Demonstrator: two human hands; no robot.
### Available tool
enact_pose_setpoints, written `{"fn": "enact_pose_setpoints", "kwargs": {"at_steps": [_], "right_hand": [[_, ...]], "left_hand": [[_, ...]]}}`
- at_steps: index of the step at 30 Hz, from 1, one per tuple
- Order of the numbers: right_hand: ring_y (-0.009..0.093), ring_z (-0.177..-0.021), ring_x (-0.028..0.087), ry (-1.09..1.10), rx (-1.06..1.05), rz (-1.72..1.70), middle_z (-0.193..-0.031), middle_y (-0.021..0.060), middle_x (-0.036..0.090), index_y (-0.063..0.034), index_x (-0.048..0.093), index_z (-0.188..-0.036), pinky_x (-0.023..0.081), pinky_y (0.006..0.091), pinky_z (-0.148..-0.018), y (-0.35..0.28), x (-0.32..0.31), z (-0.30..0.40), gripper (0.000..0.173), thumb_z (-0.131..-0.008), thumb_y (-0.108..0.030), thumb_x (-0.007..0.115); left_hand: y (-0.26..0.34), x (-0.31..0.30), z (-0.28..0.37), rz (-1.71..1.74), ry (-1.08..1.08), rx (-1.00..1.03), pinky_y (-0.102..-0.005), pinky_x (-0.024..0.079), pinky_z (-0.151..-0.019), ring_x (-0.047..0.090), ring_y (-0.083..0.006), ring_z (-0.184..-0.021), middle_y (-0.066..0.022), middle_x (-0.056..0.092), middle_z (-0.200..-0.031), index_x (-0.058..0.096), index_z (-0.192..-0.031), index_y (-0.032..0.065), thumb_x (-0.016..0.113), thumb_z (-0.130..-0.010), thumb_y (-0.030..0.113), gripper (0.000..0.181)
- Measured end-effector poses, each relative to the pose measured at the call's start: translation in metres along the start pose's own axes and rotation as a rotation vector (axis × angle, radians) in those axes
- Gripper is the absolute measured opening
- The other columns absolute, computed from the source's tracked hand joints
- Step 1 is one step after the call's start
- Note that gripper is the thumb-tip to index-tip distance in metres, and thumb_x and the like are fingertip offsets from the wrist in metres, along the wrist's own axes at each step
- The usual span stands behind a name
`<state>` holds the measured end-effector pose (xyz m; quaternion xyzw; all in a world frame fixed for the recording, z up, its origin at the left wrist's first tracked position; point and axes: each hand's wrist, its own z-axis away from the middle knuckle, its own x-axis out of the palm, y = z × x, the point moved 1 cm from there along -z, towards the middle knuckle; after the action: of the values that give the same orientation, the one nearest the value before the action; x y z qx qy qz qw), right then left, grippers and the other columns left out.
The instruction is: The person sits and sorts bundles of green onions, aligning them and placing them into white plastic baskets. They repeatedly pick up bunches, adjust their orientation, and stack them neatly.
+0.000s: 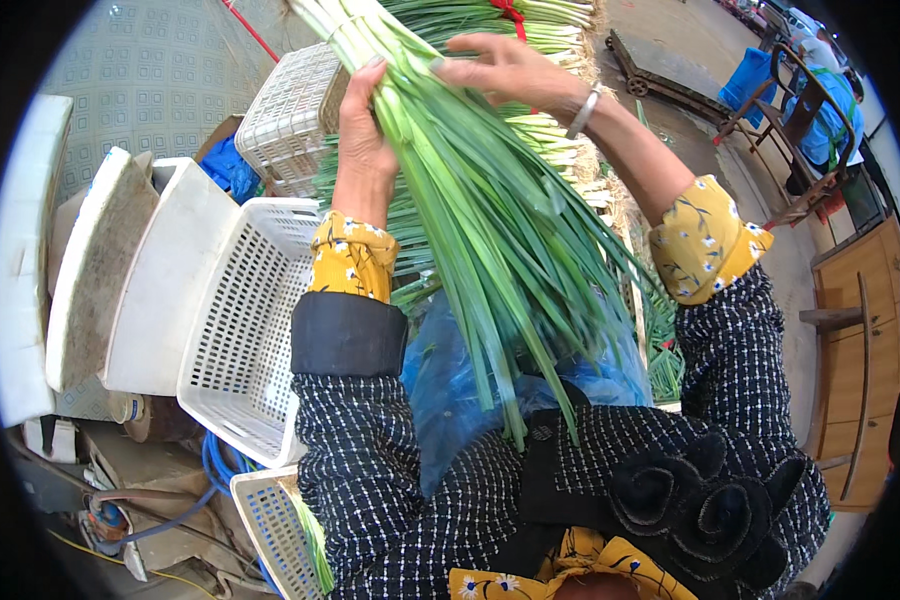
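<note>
My left hand [365,142] is shut around a bundle of leek-like greens [457,202], its thumb across the pale stems. Those stems point up and away; the long green leaves fan down towards my chest. A thin tie seems to circle the stems near the top edge. My right hand [514,75] is at the bundle's right side, fingers apart and slightly blurred, its thumb at the leaves. Beneath lies a pile of similar greens [555,142] with roots facing right. Red ribbon [508,11] binds part of it. Blue plastic sheeting [450,390] hangs at my lap.
At left stand a white perforated crate [251,322], foam boxes [172,277] and an upturned basket [292,112]. Another crate [266,517] with greens sits lower left, near a blue hose [214,461]. A flatbed cart [667,79], a wooden chair [802,142] with a person, and a wooden cabinet [862,375] are right.
</note>
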<state>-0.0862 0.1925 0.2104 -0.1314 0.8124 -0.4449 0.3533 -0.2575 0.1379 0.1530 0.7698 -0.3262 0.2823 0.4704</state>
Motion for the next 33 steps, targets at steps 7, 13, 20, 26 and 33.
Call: {"fn": "enact_pose_setpoints", "kwargs": {"at_steps": [7,13,20,26,33], "right_hand": [[0.003,-0.056,0.059,-0.297,0.137,0.023,-0.082,0.0021,0.068,-0.0031,0.065,-0.097,0.043,0.0160,-0.050,-0.057,-0.017,0.069,0.018,-0.093,-0.020,0.061],[0.017,-0.057,0.063,-0.317,0.177,0.360,-0.074,0.0127,0.066,-0.0008,0.067,-0.093,0.051,0.0303,-0.060,-0.058,0.004,0.083,0.018,-0.084,-0.013,0.057],[0.029,-0.068,0.063,-0.207,-0.035,0.646,-0.072,0.0100,0.065,-0.0087,0.068,-0.083,0.048,0.0391,-0.063,-0.042,0.006,0.079,0.016,-0.078,-0.024,0.066],[0.030,-0.070,0.063,-0.100,-0.074,0.648,-0.074,0.0115,0.065,-0.0090,0.068,-0.089,0.049,0.0391,-0.064,-0.023,0.014,0.079,0.017,-0.077,-0.020,0.064],[0.031,-0.074,0.064,0.013,0.018,0.407,-0.076,0.0128,0.067,-0.0114,0.071,-0.088,0.050,0.0405,-0.069,-0.012,0.023,0.076,0.021,-0.074,-0.013,0.055]], "left_hand": [[0.019,-0.025,0.004,-0.059,0.143,0.179,-0.0361,0.051,-0.086,0.061,-0.0237,-0.092,-0.0117,0.063,-0.100,0.054,-0.113,-0.0012,0.061,-0.081,0.021,0.040],[0.028,-0.018,0.007,-0.051,0.196,0.262,-0.0376,0.051,-0.087,0.063,-0.0265,-0.091,-0.0155,0.064,-0.100,0.056,-0.110,-0.0040,0.057,-0.079,0.022,0.040],[0.022,-0.007,0.016,-0.073,0.190,0.286,-0.0386,0.049,-0.089,0.062,-0.0265,-0.094,-0.0151,0.063,-0.101,0.055,-0.112,-0.0028,0.056,-0.079,0.021,0.041],[0.024,-0.006,0.025,-0.058,0.240,0.352,-0.0368,0.050,-0.089,0.062,-0.0250,-0.094,-0.0134,0.062,-0.102,0.053,-0.113,-0.0025,0.058,-0.079,0.018,0.040],[0.020,-0.008,0.025,-0.105,0.301,0.331,-0.0365,0.051,-0.086,0.061,-0.0241,-0.093,-0.0125,0.062,-0.102,0.054,-0.112,-0.0021,0.059,-0.080,0.018,0.039]]}}
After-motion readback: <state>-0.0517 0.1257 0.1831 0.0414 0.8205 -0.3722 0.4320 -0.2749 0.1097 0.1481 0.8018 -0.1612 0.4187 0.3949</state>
